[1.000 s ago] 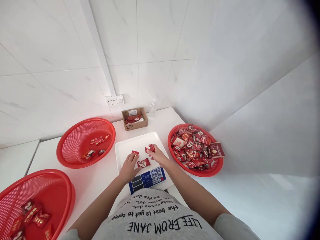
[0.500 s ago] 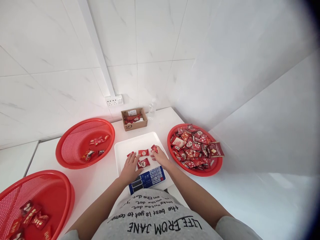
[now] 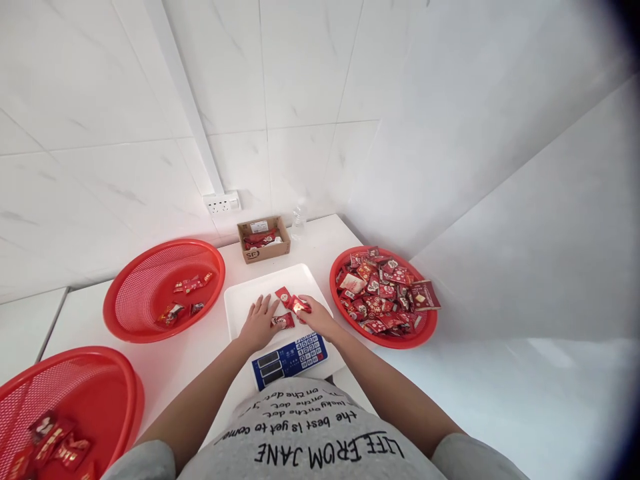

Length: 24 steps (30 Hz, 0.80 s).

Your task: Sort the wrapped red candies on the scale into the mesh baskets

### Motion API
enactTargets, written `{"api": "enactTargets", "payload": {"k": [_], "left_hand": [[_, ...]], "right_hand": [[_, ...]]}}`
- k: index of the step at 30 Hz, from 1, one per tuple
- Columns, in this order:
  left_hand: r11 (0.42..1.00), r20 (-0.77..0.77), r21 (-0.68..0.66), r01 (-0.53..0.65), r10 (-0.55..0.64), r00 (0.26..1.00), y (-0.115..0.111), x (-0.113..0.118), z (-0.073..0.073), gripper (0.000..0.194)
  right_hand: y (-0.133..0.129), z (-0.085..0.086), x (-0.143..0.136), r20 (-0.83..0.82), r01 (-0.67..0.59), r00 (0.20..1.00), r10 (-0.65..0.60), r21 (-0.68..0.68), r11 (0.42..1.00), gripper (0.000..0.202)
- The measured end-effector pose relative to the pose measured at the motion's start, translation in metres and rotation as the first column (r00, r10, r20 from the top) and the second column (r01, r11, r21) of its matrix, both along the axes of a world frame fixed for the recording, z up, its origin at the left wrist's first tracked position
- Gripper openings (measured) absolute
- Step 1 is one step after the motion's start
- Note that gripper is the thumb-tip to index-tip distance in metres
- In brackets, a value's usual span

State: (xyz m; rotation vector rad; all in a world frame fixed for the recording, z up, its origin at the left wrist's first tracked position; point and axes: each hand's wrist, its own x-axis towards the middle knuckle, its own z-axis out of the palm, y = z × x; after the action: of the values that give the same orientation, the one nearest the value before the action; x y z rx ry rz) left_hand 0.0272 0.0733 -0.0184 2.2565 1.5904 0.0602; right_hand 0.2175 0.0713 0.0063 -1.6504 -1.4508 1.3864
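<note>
A white weighing scale (image 3: 300, 275) with a blue keypad panel stands right in front of me. My left hand (image 3: 259, 325) lies on its pan with the fingers spread, the thumb by a red snack packet (image 3: 286, 321). Whether anything lies beneath that palm is hidden. Between the fingers of my right hand (image 3: 319, 319) is a shiny red snack packet (image 3: 299, 305), held just above the pan. Another small red packet (image 3: 283, 295) lies beyond it, close to the held one.
On the right, a red basket (image 3: 431, 327) is heaped with red packets. Two more red baskets, one at the left (image 3: 117, 327) and one nearer (image 3: 133, 393), hold several packets each. A cardboard box (image 3: 270, 252) with packets and a clear plastic bottle (image 3: 299, 220) stand by the wall.
My right hand has moved left and slightly nearer me with its packet, over the middle of the pan. The far packet now lies tilted. My left hand remains on the pan.
</note>
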Motion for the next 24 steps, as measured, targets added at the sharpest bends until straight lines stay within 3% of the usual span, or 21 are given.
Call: {"api": "enactTargets", "payload": {"k": [3,6,12,19,24], "left_hand": [[0.998,0.029,0.045,-0.033,0.031,0.999,-0.008,-0.004,-0.003,0.066],[0.997,0.054,0.066,-0.047,0.044,0.998,-0.018,-0.006,-0.008,0.065],[0.996,0.179,0.061,0.063,-0.073,0.981,-0.029,-0.004,-0.013,0.065],[0.982,0.132,0.125,0.144,-0.16,0.978,-0.015,0.005,0.0,0.07],[0.959,0.006,0.082,0.271,-0.273,0.962,0.006,0.016,0.004,0.066]], "right_hand": [[0.0,-0.005,0.001,0.156,-0.076,0.986,0.058,0.117,0.99,0.052],[-0.001,-0.011,0.002,0.273,-0.167,0.956,0.107,0.21,0.963,0.046],[-0.004,-0.019,-0.002,0.333,-0.295,0.923,0.191,0.298,0.908,0.032],[-0.004,-0.017,-0.001,0.254,-0.282,0.944,0.212,0.282,0.917,0.036],[-0.005,-0.02,0.017,0.292,-0.167,0.954,0.073,0.311,0.936,0.029]]}}
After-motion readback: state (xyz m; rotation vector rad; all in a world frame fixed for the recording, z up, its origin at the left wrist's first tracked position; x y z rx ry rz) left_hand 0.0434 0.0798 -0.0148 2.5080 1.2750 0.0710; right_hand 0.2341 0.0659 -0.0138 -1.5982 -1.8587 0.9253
